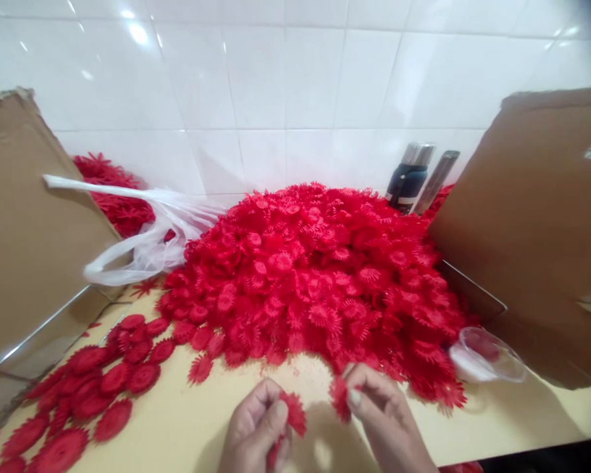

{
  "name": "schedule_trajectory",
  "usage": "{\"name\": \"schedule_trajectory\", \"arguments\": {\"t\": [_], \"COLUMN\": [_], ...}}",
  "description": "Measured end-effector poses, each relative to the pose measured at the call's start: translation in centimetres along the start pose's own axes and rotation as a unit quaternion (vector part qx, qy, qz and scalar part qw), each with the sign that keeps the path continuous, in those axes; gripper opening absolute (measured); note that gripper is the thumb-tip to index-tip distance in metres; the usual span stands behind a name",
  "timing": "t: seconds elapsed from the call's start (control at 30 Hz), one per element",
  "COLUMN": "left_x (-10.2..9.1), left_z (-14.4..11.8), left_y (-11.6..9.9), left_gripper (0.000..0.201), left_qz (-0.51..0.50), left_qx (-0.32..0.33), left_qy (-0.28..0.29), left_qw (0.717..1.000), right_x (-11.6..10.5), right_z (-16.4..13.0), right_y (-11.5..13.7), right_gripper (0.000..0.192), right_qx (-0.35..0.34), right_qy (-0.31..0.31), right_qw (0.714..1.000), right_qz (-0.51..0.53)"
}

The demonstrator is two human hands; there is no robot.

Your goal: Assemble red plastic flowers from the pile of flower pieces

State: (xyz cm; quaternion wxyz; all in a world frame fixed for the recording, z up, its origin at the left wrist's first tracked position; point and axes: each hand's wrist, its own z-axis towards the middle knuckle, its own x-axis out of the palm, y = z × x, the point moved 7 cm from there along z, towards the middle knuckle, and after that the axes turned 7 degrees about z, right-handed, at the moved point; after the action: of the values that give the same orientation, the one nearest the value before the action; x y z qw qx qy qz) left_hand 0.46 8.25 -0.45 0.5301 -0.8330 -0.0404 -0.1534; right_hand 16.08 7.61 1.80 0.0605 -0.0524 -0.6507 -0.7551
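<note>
My left hand (257, 427) pinches a red plastic flower piece (294, 412) between thumb and fingers at the bottom centre. My right hand (380, 410) holds a second red flower piece (339, 396) just to the right of it. The two pieces are close together but apart. Both hands hover over the pale yellow tabletop (187, 427), right in front of a large heap of red plastic flowers (315, 276).
Assembled red flowers (93, 387) lie in a group at the front left. Cardboard boxes stand at the left (24, 230) and right (536, 223). A white plastic bag (152, 230), a dark flask (408, 179) by the tiled wall, and a clear plastic cup (487, 355) are nearby.
</note>
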Motion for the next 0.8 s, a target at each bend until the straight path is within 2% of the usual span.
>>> {"name": "schedule_trajectory", "arguments": {"t": [0.07, 0.13, 0.2, 0.27, 0.3, 0.37, 0.43, 0.5, 0.57, 0.6, 0.67, 0.73, 0.8], "left_x": [0.0, 1.3, 3.5, 5.9, 7.0, 8.3, 8.2, 7.2, 5.7, 4.8, 3.5, 3.0, 2.9], "left_z": [0.8, 2.1, 4.0, 5.9, 6.8, 8.8, 9.5, 8.8, 7.5, 7.1, 5.9, 4.7, 3.8], "left_y": [-2.7, -6.4, -10.2, -13.6, -14.8, -15.7, -15.8, -15.2, -13.9, -12.5, -9.7, -7.3, -5.2], "left_gripper": [0.037, 0.030, 0.024, 0.015, 0.016, 0.012, 0.010, 0.011, 0.017, 0.020, 0.028, 0.032, 0.029], "left_qz": [0.035, 0.092, 0.168, 0.248, 0.278, 0.289, 0.285, 0.277, 0.243, 0.180, 0.077, -0.012, -0.080], "left_qx": [0.060, 0.147, 0.239, 0.345, 0.383, 0.392, 0.392, 0.387, 0.349, 0.281, 0.163, 0.085, 0.039], "left_qy": [-0.032, -0.045, -0.060, -0.096, -0.102, -0.096, -0.103, -0.109, -0.107, -0.095, -0.072, -0.040, -0.005], "left_qw": [0.997, 0.984, 0.954, 0.900, 0.875, 0.869, 0.869, 0.873, 0.899, 0.938, 0.981, 0.996, 0.996], "right_x": [-1.8, -3.1, -3.4, -3.1, -3.1, -3.1, -3.4, -3.7, -4.0, -4.1, -3.9, -3.0, -1.8], "right_z": [1.3, 3.4, 5.8, 8.3, 9.5, 11.3, 11.7, 11.0, 9.7, 9.0, 7.5, 6.2, 5.0], "right_y": [2.1, 5.3, 8.5, 10.3, 10.5, 9.8, 8.9, 8.4, 8.0, 7.8, 7.5, 7.2, 6.9], "right_gripper": [0.025, 0.015, 0.013, 0.019, 0.023, 0.029, 0.030, 0.028, 0.026, 0.025, 0.023, 0.022, 0.022], "right_qx": [-0.056, -0.135, -0.234, -0.299, -0.303, -0.286, -0.270, -0.271, -0.273, -0.273, -0.276, -0.283, -0.286], "right_qy": [-0.055, -0.096, -0.110, -0.106, -0.109, -0.089, -0.070, -0.061, -0.050, -0.044, -0.030, -0.010, 0.014], "right_qw": [0.994, 0.965, 0.905, 0.835, 0.802, 0.757, 0.741, 0.748, 0.764, 0.775, 0.797, 0.819, 0.841], "right_qz": [-0.079, -0.205, -0.338, -0.450, -0.503, -0.581, -0.611, -0.603, -0.582, -0.568, -0.537, -0.500, -0.459]}}
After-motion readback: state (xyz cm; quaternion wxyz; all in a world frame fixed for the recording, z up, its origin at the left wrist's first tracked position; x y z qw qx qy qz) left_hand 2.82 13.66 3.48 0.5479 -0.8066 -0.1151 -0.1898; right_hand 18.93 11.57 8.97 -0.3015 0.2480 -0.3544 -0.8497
